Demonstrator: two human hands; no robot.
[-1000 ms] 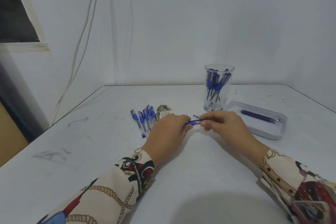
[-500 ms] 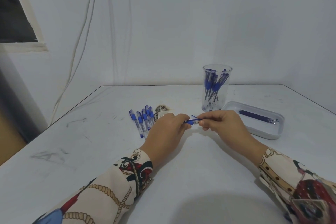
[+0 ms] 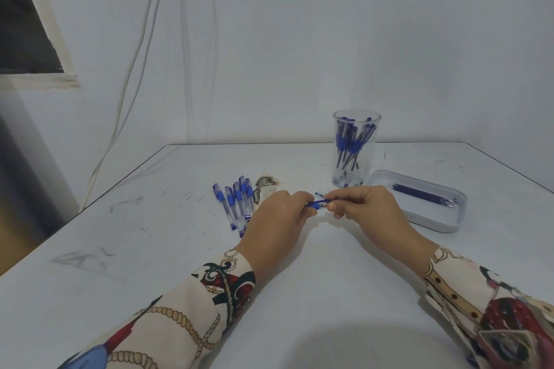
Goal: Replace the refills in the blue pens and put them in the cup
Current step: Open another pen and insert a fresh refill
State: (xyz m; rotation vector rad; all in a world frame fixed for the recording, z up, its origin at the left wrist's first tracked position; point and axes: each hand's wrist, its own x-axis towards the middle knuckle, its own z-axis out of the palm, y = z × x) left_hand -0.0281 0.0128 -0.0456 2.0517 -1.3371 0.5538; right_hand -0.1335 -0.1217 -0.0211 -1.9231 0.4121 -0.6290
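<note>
Cup (image 3: 355,153): landmark, clear, upright, rigid, part-filled with pens.
Tray (image 3: 431,220) just right of cup, holds thin refills (image 3: 425,197); likely bendy.
Loose pens (image 3: 236,204) well left of cup.
Left hand (image 3: 280,216), right hand (image 3: 364,208) in front of cup, both pinch one blue pen (image 3: 318,204): light, stiff, probably slick; grip barrel ends.

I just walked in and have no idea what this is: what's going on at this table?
A person holds one blue pen between the left hand and right hand. More blue-capped pens lie in a row on the white table. A clear plastic cup holds several pens, and a shallow white tray holds dark refills.
</note>
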